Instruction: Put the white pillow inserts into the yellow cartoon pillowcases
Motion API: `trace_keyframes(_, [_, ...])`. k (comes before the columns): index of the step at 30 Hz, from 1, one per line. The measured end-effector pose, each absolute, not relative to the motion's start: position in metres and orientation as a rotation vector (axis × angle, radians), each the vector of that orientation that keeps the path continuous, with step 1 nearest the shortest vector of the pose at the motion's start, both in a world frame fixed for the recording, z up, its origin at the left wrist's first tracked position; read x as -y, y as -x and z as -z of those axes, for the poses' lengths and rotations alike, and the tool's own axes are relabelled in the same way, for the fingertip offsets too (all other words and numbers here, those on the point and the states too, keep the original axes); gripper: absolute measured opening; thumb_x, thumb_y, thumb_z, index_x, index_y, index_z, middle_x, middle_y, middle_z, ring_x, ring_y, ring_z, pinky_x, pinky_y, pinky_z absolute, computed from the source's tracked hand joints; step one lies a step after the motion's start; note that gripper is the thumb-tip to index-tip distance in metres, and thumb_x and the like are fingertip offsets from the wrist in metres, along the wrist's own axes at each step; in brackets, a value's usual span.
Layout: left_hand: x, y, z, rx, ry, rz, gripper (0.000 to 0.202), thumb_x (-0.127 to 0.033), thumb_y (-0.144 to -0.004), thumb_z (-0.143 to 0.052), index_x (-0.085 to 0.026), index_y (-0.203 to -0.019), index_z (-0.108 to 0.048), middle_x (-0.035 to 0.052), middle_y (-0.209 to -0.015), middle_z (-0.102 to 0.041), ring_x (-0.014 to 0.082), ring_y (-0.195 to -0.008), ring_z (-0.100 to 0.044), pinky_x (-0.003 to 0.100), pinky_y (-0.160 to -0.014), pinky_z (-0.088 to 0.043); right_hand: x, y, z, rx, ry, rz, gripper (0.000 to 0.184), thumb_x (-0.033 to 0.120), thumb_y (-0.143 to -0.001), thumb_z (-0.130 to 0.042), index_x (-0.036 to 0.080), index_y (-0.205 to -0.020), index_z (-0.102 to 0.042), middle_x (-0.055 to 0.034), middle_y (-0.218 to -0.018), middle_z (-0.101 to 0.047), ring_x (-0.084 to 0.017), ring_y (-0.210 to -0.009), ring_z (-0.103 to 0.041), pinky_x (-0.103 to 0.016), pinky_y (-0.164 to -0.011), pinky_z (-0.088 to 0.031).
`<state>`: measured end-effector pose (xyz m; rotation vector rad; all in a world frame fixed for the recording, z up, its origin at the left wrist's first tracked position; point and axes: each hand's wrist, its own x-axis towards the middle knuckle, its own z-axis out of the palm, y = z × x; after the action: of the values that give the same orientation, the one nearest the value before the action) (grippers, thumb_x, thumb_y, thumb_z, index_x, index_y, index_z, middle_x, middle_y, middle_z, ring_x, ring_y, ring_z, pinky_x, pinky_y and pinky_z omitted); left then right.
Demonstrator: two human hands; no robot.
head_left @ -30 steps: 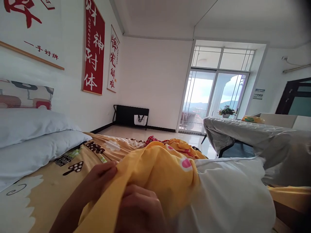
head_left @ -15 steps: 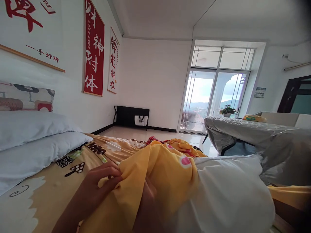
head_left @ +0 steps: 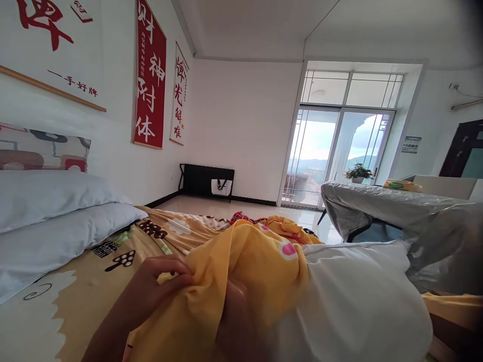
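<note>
My left hand (head_left: 158, 281) is closed in a pinch on the edge of a yellow pillowcase (head_left: 264, 261) with pink and white spots. Beside it, my right hand (head_left: 239, 311) reaches in under a fold of the yellow cloth, and its fingers are hidden there. A plump white pillow (head_left: 362, 296) lies on the right against the pillowcase, with the cloth draped over its left end. Beneath them spreads a tan patterned bedspread (head_left: 86, 296).
Two white pillows (head_left: 64, 201) are stacked at the left by the wall. More yellow cloth (head_left: 287, 226) and red checked fabric (head_left: 241, 217) lie beyond the pillowcase. A plastic-covered table (head_left: 377, 196) stands at the right, bearing a potted plant (head_left: 358, 173) and a yellow packet (head_left: 402, 185).
My right hand shows slightly more at the fold of the pillowcase. My left hand keeps its pinch on the cloth. The whole view has shifted slightly.
</note>
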<state>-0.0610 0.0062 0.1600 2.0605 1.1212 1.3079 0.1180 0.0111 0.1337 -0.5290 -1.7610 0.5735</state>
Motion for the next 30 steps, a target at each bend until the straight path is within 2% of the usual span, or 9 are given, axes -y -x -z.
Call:
trace_keyframes(4, [-0.001,0.065,-0.16,-1.227,-1.948,-1.654,0.025,-0.041,-0.079,-0.063,-0.021,-0.066,-0.064,-0.0015,-0.069,-0.062,0.0131,-0.068,-0.055,0.021,-0.064,-0.043,-0.011,-0.122,-0.134,1.902,0.447,-0.521,0.013,0.009,-0.077,-0.053,0.018,-0.073,-0.062,-0.0016,-0.077,-0.064,-0.013,-0.07,-0.056,-0.02,-0.065,-0.045])
trace_keyframes(8, [-0.012,0.059,-0.153,-1.302,-1.638,-2.031,0.024,-0.044,-0.081,-0.059,-0.021,-0.075,-0.059,-0.0025,-0.071,-0.059,0.013,-0.066,-0.053,0.021,-0.059,-0.043,-0.01,-0.126,-0.13,2.072,0.509,-0.385,0.018,0.004,-0.077,-0.054,0.02,-0.081,-0.063,-0.0017,-0.087,-0.067,-0.014,-0.082,-0.059,-0.022,-0.078,-0.045])
trace_keyframes(13, [-0.046,0.042,-0.142,-1.406,-1.884,-1.792,0.026,-0.045,-0.081,-0.056,-0.02,-0.082,-0.062,0.001,-0.079,-0.063,0.0153,-0.07,-0.056,0.025,-0.063,-0.046,-0.023,-0.127,-0.123,2.12,0.573,-0.249,0.016,0.004,-0.077,-0.057,0.019,-0.08,-0.059,-0.001,-0.081,-0.064,-0.014,-0.074,-0.057,-0.022,-0.07,-0.043])
trace_keyframes(17, [-0.033,0.05,-0.145,-1.624,-1.964,-2.01,0.023,-0.042,-0.083,-0.057,-0.021,-0.075,-0.06,0.0002,-0.074,-0.061,0.0152,-0.07,-0.055,0.026,-0.066,-0.046,-0.035,-0.126,-0.12,1.918,0.591,-0.283,0.018,0.008,-0.08,-0.05,0.018,-0.09,-0.061,-0.0053,-0.088,-0.064,-0.017,-0.081,-0.058,-0.025,-0.073,-0.044])
trace_keyframes(19, [-0.017,0.058,-0.15,-1.501,-2.22,-1.753,0.023,-0.04,-0.088,-0.05,-0.022,-0.08,-0.064,0.0014,-0.084,-0.065,0.0157,-0.081,-0.059,0.025,-0.075,-0.049,-0.038,-0.126,-0.119,1.881,0.544,-0.294,0.024,0.01,-0.08,-0.05,0.018,-0.099,-0.061,-0.008,-0.096,-0.064,-0.019,-0.09,-0.059,-0.027,-0.078,-0.045])
trace_keyframes(22, [-0.001,0.059,-0.154,-1.347,-2.45,-1.27,0.029,-0.035,-0.091,-0.046,-0.028,-0.115,-0.061,0.0025,-0.121,-0.061,0.0172,-0.114,-0.055,0.027,-0.099,-0.044,-0.038,-0.124,-0.12,1.84,0.523,-0.249,0.027,0.01,-0.082,-0.047,0.017,-0.104,-0.061,-0.0096,-0.098,-0.065,-0.02,-0.092,-0.059,-0.028,-0.077,-0.045])
trace_keyframes(23, [0.0,0.057,-0.154,-1.359,-2.451,-1.218,0.032,-0.034,-0.091,-0.047,-0.028,-0.12,-0.058,0.0032,-0.126,-0.058,0.0179,-0.118,-0.053,0.028,-0.102,-0.042,-0.038,-0.123,-0.121,1.815,0.528,-0.242,0.026,0.01,-0.082,-0.046,0.017,-0.101,-0.063,-0.0092,-0.096,-0.065,-0.019,-0.09,-0.059,-0.028,-0.075,-0.045])
trace_keyframes(27, [-0.009,0.044,-0.153,-1.369,-2.292,-1.247,0.027,-0.038,-0.091,-0.046,-0.022,-0.106,-0.062,0.0059,-0.104,-0.065,0.0191,-0.095,-0.061,0.029,-0.086,-0.049,-0.036,-0.121,-0.123,1.757,0.549,-0.252,0.023,0.008,-0.082,-0.046,0.018,-0.087,-0.066,-0.0062,-0.086,-0.067,-0.016,-0.079,-0.059,-0.025,-0.068,-0.044])
trace_keyframes(30, [-0.015,0.041,-0.154,-1.297,-2.218,-1.176,0.025,-0.041,-0.089,-0.048,-0.021,-0.099,-0.06,0.0049,-0.098,-0.064,0.019,-0.09,-0.06,0.028,-0.082,-0.048,-0.037,-0.121,-0.122,1.772,0.588,-0.161,0.021,0.009,-0.083,-0.046,0.017,-0.075,-0.063,-0.0047,-0.075,-0.064,-0.014,-0.07,-0.055,-0.024,-0.063,-0.041])
